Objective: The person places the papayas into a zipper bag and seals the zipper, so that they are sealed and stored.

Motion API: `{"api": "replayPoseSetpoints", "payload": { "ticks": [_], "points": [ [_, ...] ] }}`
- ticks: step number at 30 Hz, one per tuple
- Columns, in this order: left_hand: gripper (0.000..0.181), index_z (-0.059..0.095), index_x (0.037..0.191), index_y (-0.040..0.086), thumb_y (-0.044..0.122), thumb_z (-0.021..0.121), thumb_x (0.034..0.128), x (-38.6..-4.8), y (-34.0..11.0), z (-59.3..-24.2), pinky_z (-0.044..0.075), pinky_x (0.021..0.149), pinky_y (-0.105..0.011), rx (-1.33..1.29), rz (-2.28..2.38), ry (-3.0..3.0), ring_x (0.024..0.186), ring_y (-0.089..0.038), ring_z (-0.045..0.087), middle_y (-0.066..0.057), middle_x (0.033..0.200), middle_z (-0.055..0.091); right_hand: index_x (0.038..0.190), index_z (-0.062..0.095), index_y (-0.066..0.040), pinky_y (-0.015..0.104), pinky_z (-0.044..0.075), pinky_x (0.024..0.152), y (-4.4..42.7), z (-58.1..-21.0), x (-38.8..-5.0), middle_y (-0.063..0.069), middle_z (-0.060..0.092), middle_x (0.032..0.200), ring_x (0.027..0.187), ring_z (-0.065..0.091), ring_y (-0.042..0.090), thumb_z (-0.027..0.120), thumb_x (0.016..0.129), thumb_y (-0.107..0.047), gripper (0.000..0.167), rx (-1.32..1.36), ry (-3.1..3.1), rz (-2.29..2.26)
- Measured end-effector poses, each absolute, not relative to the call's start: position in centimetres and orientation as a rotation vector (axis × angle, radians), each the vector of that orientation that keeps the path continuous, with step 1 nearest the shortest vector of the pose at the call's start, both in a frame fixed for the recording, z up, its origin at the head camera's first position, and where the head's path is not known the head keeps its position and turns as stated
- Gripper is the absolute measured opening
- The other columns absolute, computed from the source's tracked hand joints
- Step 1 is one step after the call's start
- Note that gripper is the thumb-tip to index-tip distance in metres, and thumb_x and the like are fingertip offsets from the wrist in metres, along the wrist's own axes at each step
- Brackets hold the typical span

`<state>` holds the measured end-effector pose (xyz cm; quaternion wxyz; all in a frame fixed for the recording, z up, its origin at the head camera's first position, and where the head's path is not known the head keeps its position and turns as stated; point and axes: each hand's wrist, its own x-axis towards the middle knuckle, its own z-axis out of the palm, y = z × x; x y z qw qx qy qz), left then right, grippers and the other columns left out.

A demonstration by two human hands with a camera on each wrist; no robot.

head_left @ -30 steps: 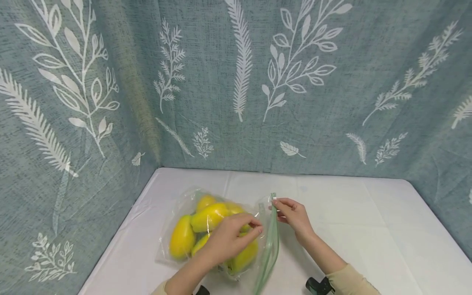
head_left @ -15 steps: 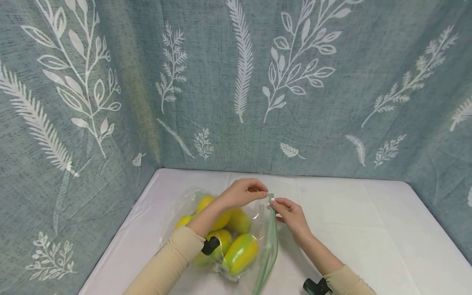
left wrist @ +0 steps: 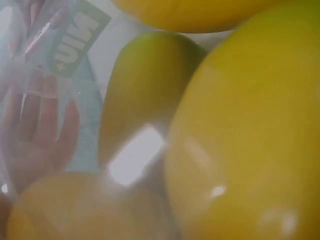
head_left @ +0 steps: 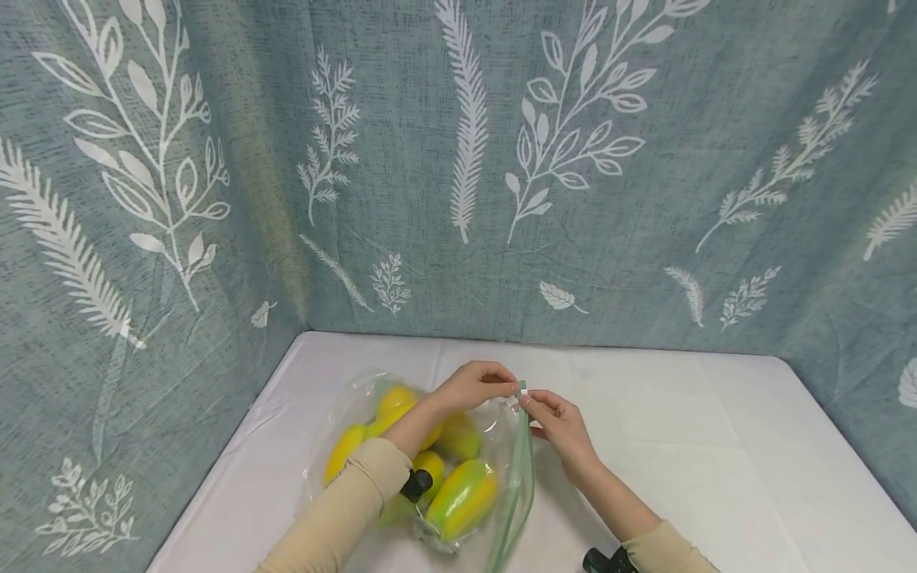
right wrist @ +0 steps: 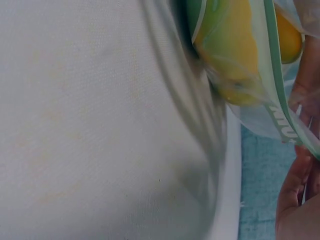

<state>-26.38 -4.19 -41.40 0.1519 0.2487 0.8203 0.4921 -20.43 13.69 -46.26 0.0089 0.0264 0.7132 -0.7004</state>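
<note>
A clear zip bag (head_left: 494, 430) holding several yellow-green mangoes (head_left: 462, 497) lies on the table, its green zip strip (head_left: 517, 485) facing right. My left hand (head_left: 473, 386) reaches over the bag and pinches the far end of the strip between thumb and fingers. Close beside it, my right hand (head_left: 562, 422) pinches the same end near a small white slider (head_left: 524, 391). Through the plastic, the left wrist view shows large mangoes (left wrist: 250, 125) and blurred fingers. In the right wrist view, the right hand (right wrist: 295, 200) is at the strip's end; its fingertips are partly hidden.
The bag rests on a white-covered table (head_left: 666, 454). A blue-green curtain (head_left: 401, 183) with white leaf prints stands behind the table and along its left side. Black wrist cameras (head_left: 605, 560) sit on both wrists.
My left hand has moved from above the mangoes to the far end of the zip strip and now pinches it beside the right hand. The right hand has shifted slightly left.
</note>
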Motion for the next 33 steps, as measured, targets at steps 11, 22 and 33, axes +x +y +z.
{"api": "replayPoseSetpoints", "payload": {
  "ticks": [11,22,33],
  "points": [
    [0.021,0.068,0.106,0.002,0.019,0.063,0.0960,-26.35,-4.05,-42.23,0.051,0.088,-0.037,0.641,1.552,2.268,0.094,-0.018,0.065,-0.005,0.096,0.070,0.112,0.067,-0.001,0.030,0.054,0.074,13.31,-46.39,-20.69,0.002,0.068,0.092,0.084,0.064,0.015,0.067,0.093,-0.033,0.037,0.162,2.198,-2.218],
    [0.018,0.070,0.101,0.004,0.020,0.066,0.0941,-26.33,-3.66,-42.39,0.049,0.079,-0.030,0.581,1.543,2.342,0.084,-0.012,0.062,0.000,0.089,0.069,0.106,0.067,-0.002,0.028,0.053,0.071,13.06,-46.49,-20.81,-0.002,0.067,0.086,0.080,0.062,0.013,0.068,0.092,-0.030,0.032,0.228,2.189,-2.226],
    [0.018,0.071,0.100,0.006,0.022,0.067,0.0933,-26.06,-3.53,-42.10,0.049,0.078,-0.030,0.516,1.553,2.365,0.085,-0.014,0.061,0.001,0.089,0.068,0.107,0.067,-0.002,0.027,0.053,0.072,12.88,-46.79,-20.58,-0.001,0.068,0.087,0.079,0.062,0.013,0.069,0.092,-0.033,0.034,0.240,2.194,-2.220]
  ]
}}
